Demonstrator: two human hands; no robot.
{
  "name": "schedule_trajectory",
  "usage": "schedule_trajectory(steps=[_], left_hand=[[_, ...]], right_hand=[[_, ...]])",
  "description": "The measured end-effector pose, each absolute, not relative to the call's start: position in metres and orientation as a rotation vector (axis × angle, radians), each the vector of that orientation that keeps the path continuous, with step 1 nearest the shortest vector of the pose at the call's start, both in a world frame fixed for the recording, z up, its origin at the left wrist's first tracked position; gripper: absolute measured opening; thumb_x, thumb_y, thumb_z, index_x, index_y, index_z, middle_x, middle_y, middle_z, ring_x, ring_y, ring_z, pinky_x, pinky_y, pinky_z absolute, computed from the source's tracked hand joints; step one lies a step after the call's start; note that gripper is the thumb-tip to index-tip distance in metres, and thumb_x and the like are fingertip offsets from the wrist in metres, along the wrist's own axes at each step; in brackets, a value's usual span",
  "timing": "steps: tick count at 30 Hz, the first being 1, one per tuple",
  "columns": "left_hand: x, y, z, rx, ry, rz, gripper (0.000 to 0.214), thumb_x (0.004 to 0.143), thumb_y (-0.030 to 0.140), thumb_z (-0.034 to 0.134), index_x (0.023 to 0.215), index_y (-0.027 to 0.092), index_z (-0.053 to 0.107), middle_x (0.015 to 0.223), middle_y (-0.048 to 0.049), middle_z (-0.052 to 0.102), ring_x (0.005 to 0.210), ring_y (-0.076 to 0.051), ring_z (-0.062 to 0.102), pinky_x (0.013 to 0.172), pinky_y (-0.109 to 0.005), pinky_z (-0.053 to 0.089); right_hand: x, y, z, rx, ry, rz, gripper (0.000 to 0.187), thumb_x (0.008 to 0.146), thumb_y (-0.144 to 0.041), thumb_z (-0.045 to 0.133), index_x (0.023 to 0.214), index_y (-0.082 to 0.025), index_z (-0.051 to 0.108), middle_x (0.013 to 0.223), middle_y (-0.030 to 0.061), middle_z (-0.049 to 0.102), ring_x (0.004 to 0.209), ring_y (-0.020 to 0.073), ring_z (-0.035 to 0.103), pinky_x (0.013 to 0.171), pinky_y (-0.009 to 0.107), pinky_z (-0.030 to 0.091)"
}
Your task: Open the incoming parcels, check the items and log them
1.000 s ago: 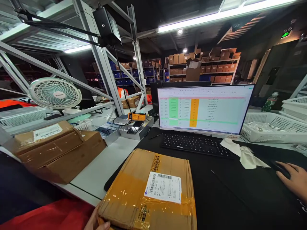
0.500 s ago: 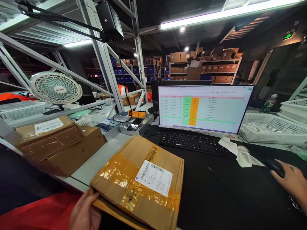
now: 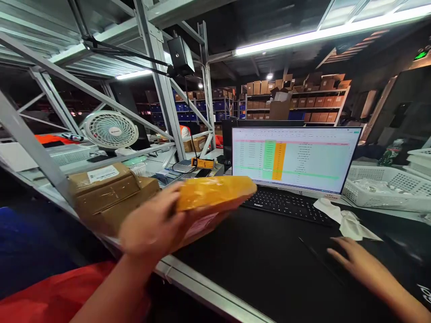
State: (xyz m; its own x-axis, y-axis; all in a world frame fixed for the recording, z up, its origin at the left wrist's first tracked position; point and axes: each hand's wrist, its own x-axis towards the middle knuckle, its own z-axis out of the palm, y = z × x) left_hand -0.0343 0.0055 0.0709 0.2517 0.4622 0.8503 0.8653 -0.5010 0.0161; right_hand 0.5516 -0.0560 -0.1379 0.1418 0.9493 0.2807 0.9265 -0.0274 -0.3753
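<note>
My left hand (image 3: pixel 150 224) grips the near end of a cardboard box (image 3: pixel 217 193) wrapped in shiny yellow tape. The box is tilted up over the left part of the black desk mat (image 3: pixel 256 273), its taped side facing up, and most of its white label is turned out of sight. My right hand (image 3: pixel 352 258) hovers low over or rests on the mat with its fingers stretched out, holding nothing. Beyond its fingertips lie crumpled white tissues (image 3: pixel 353 226), and a dark computer mouse (image 3: pixel 406 249), hard to make out, sits to its right.
Behind the mat stand a black keyboard (image 3: pixel 286 206) and a monitor (image 3: pixel 303 159) showing a spreadsheet. Brown cartons (image 3: pixel 107 188) are stacked at left near a fan (image 3: pixel 111 130). A white basket (image 3: pixel 380 184) stands at right. A thin dark stick (image 3: pixel 316 251) lies on the mat.
My left hand has tipped the box up and over, turning its label from view. My right hand has let go of the mouse and moved left. The view has shifted left.
</note>
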Motion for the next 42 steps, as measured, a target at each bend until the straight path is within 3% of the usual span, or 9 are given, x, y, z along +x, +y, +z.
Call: schedule_trajectory(steps=[3, 7, 14, 17, 21, 26, 29, 34, 42], left_hand=[[0.016, -0.004, 0.077, -2.147, -0.837, -1.020, 0.034, 0.095, 0.023, 0.052, 0.126, 0.018, 0.061, 0.125, -0.0099, 0.071, 0.103, -0.021, 0.072, 0.086, -0.029, 0.060], [0.051, -0.016, 0.084, -2.309, -0.451, -0.998, 0.035, 0.098, 0.014, 0.047, 0.132, 0.008, 0.053, 0.124, -0.0169, 0.070, 0.117, -0.019, 0.067, 0.101, -0.029, 0.054], [0.088, -0.019, 0.083, -2.561, -0.140, -0.826, 0.025, 0.098, 0.013, 0.045, 0.117, 0.010, 0.062, 0.105, -0.0110, 0.076, 0.092, -0.018, 0.074, 0.079, -0.027, 0.062], [0.098, -0.018, 0.080, -2.619, -0.113, -0.804, 0.024, 0.099, 0.016, 0.045, 0.115, 0.012, 0.063, 0.105, -0.0101, 0.076, 0.093, -0.019, 0.074, 0.079, -0.029, 0.062], [0.098, -0.013, 0.091, -2.861, -0.265, -0.670, 0.032, 0.100, 0.022, 0.049, 0.129, 0.017, 0.059, 0.127, -0.0095, 0.069, 0.116, -0.020, 0.067, 0.105, -0.038, 0.053], [0.094, -0.004, 0.108, -3.147, -0.294, -0.332, 0.046, 0.098, 0.027, 0.056, 0.143, 0.026, 0.050, 0.142, -0.0057, 0.060, 0.134, -0.021, 0.053, 0.122, -0.046, 0.032], [0.094, -0.004, 0.110, -3.128, -0.267, -0.335, 0.042, 0.098, 0.025, 0.054, 0.141, 0.024, 0.054, 0.138, -0.0062, 0.063, 0.129, -0.020, 0.058, 0.118, -0.041, 0.038], [0.092, -0.006, 0.105, -3.023, -0.261, -0.341, 0.037, 0.099, 0.026, 0.053, 0.135, 0.020, 0.059, 0.127, -0.0097, 0.070, 0.115, -0.022, 0.068, 0.098, -0.031, 0.052], [0.091, -0.012, 0.096, -2.953, -0.258, -0.315, 0.032, 0.101, 0.030, 0.049, 0.127, 0.017, 0.062, 0.108, -0.0097, 0.074, 0.095, -0.020, 0.072, 0.081, -0.026, 0.052]], right_hand=[[0.531, -0.049, -0.164, -2.012, -1.785, 0.227, 0.052, 0.073, -0.059, 0.060, 0.104, -0.018, 0.072, 0.106, 0.0176, 0.069, 0.096, 0.0362, 0.067, 0.086, 0.046, 0.054], [0.521, -0.051, -0.174, -2.043, -1.779, 0.368, 0.042, 0.076, -0.047, 0.055, 0.104, -0.019, 0.068, 0.092, 0.0139, 0.070, 0.085, 0.0314, 0.067, 0.079, 0.042, 0.053], [0.487, -0.077, -0.148, -2.048, -1.825, 0.103, 0.012, 0.086, -0.026, 0.045, 0.089, -0.018, 0.054, 0.093, 0.0127, 0.062, 0.083, 0.0250, 0.062, 0.078, 0.037, 0.047], [0.472, -0.098, -0.121, -2.088, -1.677, 0.169, 0.017, 0.093, -0.028, 0.039, 0.101, -0.018, 0.050, 0.088, 0.0100, 0.064, 0.074, 0.0230, 0.063, 0.070, 0.035, 0.047], [0.446, -0.138, -0.065, -1.786, -1.728, 0.005, 0.029, 0.102, -0.041, 0.039, 0.121, -0.022, 0.050, 0.105, 0.0082, 0.068, 0.085, 0.0220, 0.068, 0.072, 0.032, 0.052], [0.409, -0.176, 0.012, -1.289, -2.059, -0.597, 0.043, 0.099, -0.014, 0.046, 0.139, -0.030, 0.051, 0.114, 0.0009, 0.070, 0.093, 0.0157, 0.068, 0.077, 0.027, 0.051], [0.391, -0.179, 0.045, -1.174, -2.222, -0.851, 0.053, 0.095, -0.002, 0.041, 0.141, -0.027, 0.053, 0.115, 0.0025, 0.069, 0.090, 0.0169, 0.067, 0.074, 0.030, 0.048], [0.365, -0.173, 0.072, -1.027, -2.375, -1.050, 0.046, 0.095, -0.004, 0.037, 0.134, -0.017, 0.058, 0.108, 0.0071, 0.069, 0.083, 0.0171, 0.062, 0.067, 0.031, 0.042], [0.350, -0.182, 0.079, -1.053, -2.408, -1.199, 0.044, 0.092, -0.002, 0.039, 0.129, -0.014, 0.059, 0.091, 0.0070, 0.064, 0.068, 0.0168, 0.050, 0.064, 0.032, 0.033]])
